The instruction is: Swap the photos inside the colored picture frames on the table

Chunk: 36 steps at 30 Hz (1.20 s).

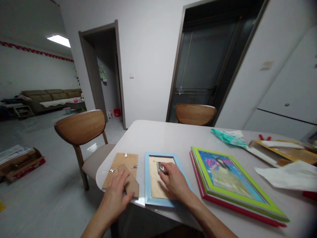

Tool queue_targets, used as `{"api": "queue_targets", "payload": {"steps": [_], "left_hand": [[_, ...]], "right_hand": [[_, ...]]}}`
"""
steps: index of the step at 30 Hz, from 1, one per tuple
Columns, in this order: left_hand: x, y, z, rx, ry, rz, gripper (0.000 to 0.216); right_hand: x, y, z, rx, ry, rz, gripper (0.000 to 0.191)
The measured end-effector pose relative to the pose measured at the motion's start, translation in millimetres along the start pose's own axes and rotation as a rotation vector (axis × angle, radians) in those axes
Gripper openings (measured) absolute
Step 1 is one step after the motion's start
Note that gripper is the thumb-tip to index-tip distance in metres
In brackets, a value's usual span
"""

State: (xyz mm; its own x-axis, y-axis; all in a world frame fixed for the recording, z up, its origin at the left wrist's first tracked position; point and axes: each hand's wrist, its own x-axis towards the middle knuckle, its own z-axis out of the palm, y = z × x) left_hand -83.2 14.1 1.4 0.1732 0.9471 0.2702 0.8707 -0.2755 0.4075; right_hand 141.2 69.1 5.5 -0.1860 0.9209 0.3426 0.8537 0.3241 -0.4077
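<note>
On the left of the table lies a wooden frame backboard (pixel 119 158) with metal clips and a brown easel stand (pixel 132 185). My left hand (pixel 115 193) rests on the stand, its fingers stretched over it and the thumb apart near its right edge. Just to the right, a light blue picture frame (pixel 148 185) lies flat with a cream sheet (pixel 156 190) inside. Over that frame my right hand (pixel 174 180) has its fingers bent together at a small dark photo (pixel 159 165) on the sheet. Its fingertips partly cover the photo.
A green picture frame (pixel 235 195) with a portrait lies on a red frame (pixel 198 175) to the right. Beyond are teal-and-white packaging (pixel 229 137), an open yellow box (pixel 284 150) and white paper (pixel 289 175). Chairs (pixel 81 129) stand left and behind the table (pixel 158 135).
</note>
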Motion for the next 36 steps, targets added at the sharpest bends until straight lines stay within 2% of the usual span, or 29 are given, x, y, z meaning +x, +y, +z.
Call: {"api": "queue_targets", "payload": {"steps": [3,7,9,11,14,17,20,22,25,29,36], "left_hand": [[-3,-35,-10,0.125,-0.023,-0.158,0.057],[-11,-55,-8,0.148,-0.021,-0.159,0.052],[-16,-62,-5,0.14,0.018,-0.125,0.049],[-18,-70,-2,0.12,0.071,-0.073,0.046],[-19,-75,-2,0.081,0.133,0.007,0.04],[-17,-57,-4,0.047,0.183,0.093,0.039],[-11,-15,-3,0.01,0.214,0.182,0.039],[-5,16,2,-0.025,0.175,0.219,0.041],[5,53,13,-0.062,0.045,0.225,0.042],[16,74,27,-0.079,-0.1,0.193,0.037],[26,78,30,-0.042,-0.202,0.18,0.015]], "right_hand": [[-7,-44,12,0.071,-0.102,-0.14,0.031],[-9,-89,37,-0.022,-0.159,-0.185,0.042],[-5,-99,47,-0.016,-0.17,-0.16,0.042],[-3,-102,52,0.085,-0.174,-0.143,0.043],[-3,-99,42,0.305,-0.138,-0.143,0.049],[-10,-87,15,0.415,-0.087,-0.176,0.051],[-24,-60,-18,0.407,-0.052,-0.164,0.048],[-34,-36,-35,0.377,-0.036,-0.128,0.045],[-47,-1,-49,0.299,-0.033,-0.05,0.038],[-55,25,-48,0.22,-0.029,0.013,0.033],[-53,39,-24,0.098,-0.003,-0.018,0.03]]}}
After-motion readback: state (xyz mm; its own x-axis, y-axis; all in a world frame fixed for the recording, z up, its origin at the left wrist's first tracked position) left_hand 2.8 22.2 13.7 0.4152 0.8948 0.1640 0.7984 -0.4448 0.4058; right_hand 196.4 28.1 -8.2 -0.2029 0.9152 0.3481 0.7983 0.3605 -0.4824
